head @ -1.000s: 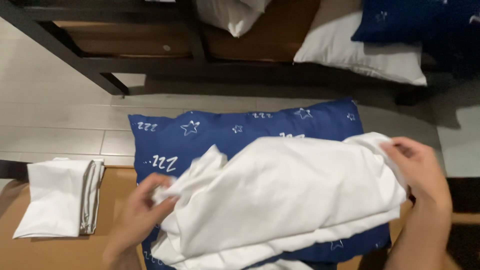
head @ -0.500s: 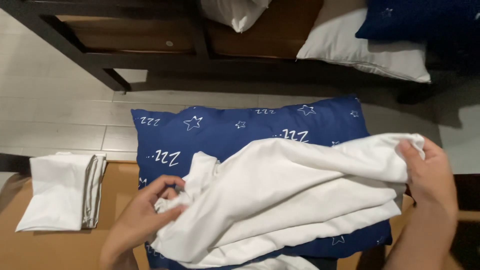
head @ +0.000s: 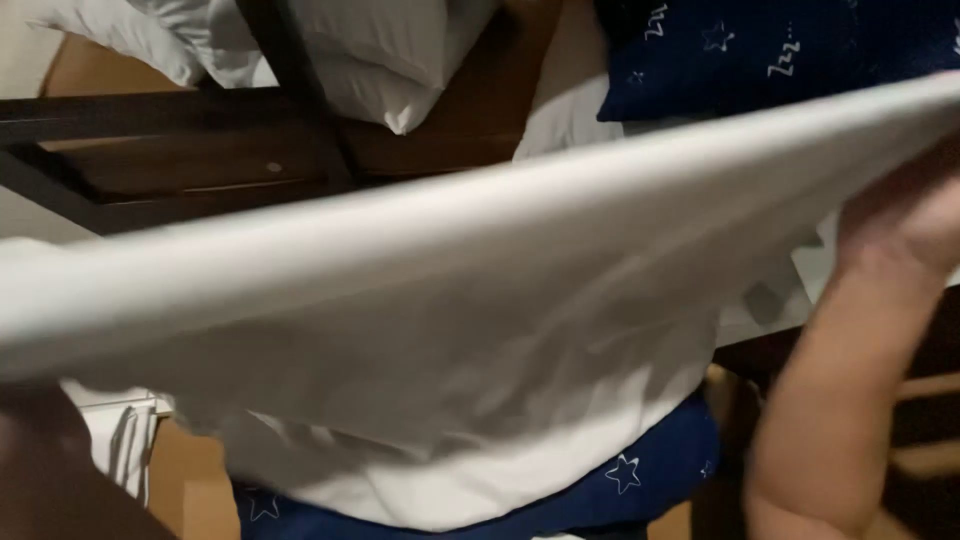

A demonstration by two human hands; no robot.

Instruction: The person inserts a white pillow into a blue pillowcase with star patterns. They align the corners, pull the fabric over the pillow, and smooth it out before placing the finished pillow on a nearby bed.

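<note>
A large white cloth pillowcase [head: 480,300] is stretched wide across the view, its upper edge running as a taut band from the lower left up to the upper right. The cloth is blurred.

The right hand [head: 905,225] sits at the right end of that edge, at the cloth's upper right corner. It appears closed on the fabric, but blur hides the fingers, so the exact grip cannot be told. Its forearm runs down to the bottom edge.

The left hand [head: 45,440] shows only as a dark, blurred shape at the lower left, beneath the cloth's left end. Whether it pinches the cloth cannot be told.

Below the hanging cloth lies a dark blue pillow with white star prints [head: 620,480]; the cloth's lower folds rest on it. A folded white cloth [head: 120,440] lies at the left. Behind stands a dark wooden bed frame [head: 200,150] with white pillows [head: 400,60] and another dark blue star-print pillow [head: 760,50].
</note>
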